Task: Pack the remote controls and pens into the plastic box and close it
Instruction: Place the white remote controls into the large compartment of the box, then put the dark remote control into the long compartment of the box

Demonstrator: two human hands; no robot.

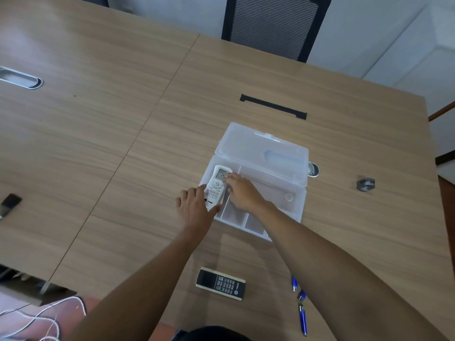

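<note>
While both arms reached forward over the bench (pixel 103 134), the nearest task items sat untouched at its near edge: a black remote (pixel 220 283) lying flat between the forearms, and blue pens (pixel 302 316) lying partly under the right forearm, exact count unclear. Farther out, the left hand (pixel 194 210) had its fingers curled around the near end of the white remote (pixel 216 186), thumb against its right edge. The right hand (pixel 242 191) lay palm down, fingers loosely spread, fingertips (pixel 227 177) touching the white remote's screen end; whether it gripped anything, could not tell. The white remote was in the leftmost compartment of the clear plastic box (pixel 294 207), slightly tilted, its near end over the box's front-left rim. The other compartments visible near the front looked bare. The box's lid (pixel 263 148) stood open, hinged back on the far side. Beyond and right of the box, a small grey roll-like object (pixel 365 184) sat on the bench well apart. A black cable slot (pixel 273 107) lay farther back, and a mesh-backed chair (pixel 275 23) stood at the far edge.
</note>
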